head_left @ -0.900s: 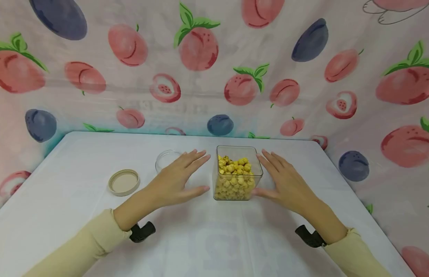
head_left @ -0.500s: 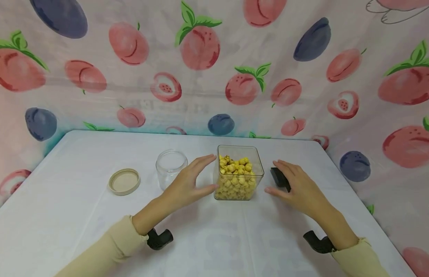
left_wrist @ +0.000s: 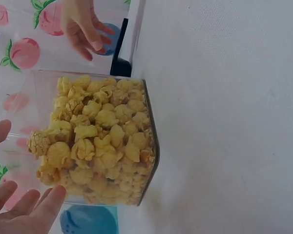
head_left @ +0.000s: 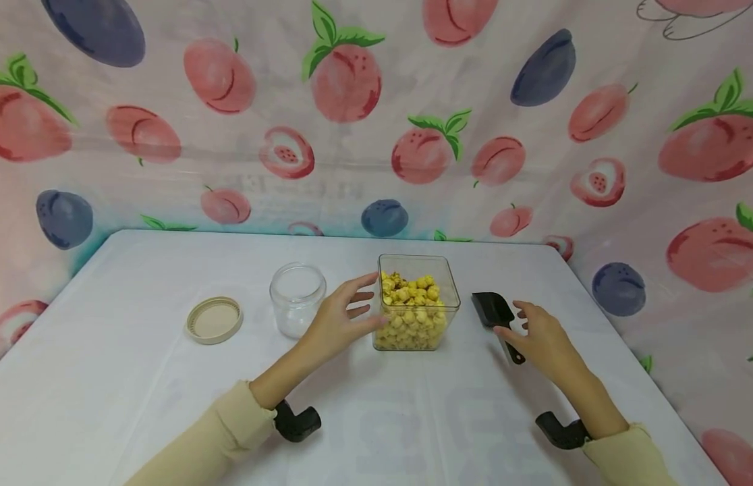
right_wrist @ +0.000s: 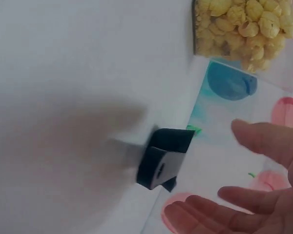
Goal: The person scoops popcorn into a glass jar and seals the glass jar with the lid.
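- Clear square plastic container of yellow popcorn sits mid-table; left hand, fingers loosely spread, has closed in on its side.
- Right hand has shifted off the container; its relaxed, uncurled fingers hover at the black plastic scoop, now uncovered.

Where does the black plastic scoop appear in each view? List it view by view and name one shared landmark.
Head: the black plastic scoop lies right of centre on the white table, at the right hand.
Left wrist: a dark sliver of it shows at the top, behind the box.
Right wrist: low centre.
Shared landmark: the clear square box of yellow popcorn.
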Tool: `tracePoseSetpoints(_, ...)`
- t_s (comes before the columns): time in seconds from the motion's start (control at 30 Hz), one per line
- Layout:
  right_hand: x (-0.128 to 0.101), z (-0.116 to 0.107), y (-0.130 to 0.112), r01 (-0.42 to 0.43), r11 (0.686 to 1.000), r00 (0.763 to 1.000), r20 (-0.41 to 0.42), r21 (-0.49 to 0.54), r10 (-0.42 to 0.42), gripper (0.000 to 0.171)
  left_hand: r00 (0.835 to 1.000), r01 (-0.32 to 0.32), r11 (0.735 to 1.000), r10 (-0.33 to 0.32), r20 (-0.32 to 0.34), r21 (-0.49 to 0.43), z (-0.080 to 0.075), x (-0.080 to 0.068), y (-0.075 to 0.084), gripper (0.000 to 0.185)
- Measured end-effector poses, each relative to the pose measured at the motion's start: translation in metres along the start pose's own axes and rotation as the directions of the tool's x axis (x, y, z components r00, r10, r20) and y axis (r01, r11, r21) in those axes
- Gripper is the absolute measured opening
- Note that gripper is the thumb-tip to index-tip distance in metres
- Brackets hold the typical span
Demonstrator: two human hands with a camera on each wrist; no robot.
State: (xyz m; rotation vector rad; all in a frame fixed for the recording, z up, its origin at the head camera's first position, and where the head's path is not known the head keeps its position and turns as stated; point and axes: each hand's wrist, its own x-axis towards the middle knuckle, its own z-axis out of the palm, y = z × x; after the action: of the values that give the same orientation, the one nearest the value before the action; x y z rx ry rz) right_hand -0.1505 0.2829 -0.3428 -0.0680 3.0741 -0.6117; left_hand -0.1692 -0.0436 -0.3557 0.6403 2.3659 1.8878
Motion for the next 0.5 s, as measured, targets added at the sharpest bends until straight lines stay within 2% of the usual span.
tracePoseSetpoints(0.2,0.006,0.004,0.009,-0.087,0.996,0.994,0.070,0.008,0.087,0.064,0.998,0.065,0.996,-0.065,0.001,-0.065,0.004,0.002,-0.006,0.068)
tracePoseSetpoints(0.33,0.009,0.006,0.014,-0.143,0.990,0.983,0.112,0.003,0.142,0.058,0.998,0.061,0.996,-0.063,-0.027,-0.068,0.006,0.002,-0.008,0.066)
tracePoseSetpoints(0.5,0.010,0.009,0.018,-0.139,0.990,0.983,0.116,-0.010,0.140,0.046,0.996,0.061,0.997,-0.064,-0.056,-0.051,0.007,0.002,-0.008,0.063)
